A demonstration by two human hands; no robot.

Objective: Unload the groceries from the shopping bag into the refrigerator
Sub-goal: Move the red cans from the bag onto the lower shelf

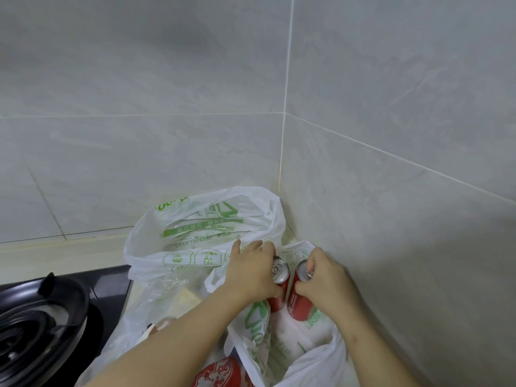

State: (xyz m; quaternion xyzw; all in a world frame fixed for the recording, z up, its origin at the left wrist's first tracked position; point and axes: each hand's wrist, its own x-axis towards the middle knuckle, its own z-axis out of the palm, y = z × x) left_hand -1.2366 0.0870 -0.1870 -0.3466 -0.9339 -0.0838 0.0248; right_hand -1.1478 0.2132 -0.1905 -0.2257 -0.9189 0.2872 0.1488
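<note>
A white plastic shopping bag with green print stands open on the counter in the wall corner. My left hand grips the top of a red drink can that stands upright inside the bag. Right beside it, my right hand grips a second red can near its top. Both cans are close together and partly hidden by my fingers. A red and white package lies low in the bag near me. The refrigerator is not in view.
A black gas stove burner sits at the lower left, next to the bag. Grey tiled walls meet in a corner right behind the bag. A clear plastic wrap with a pale item lies left of my left forearm.
</note>
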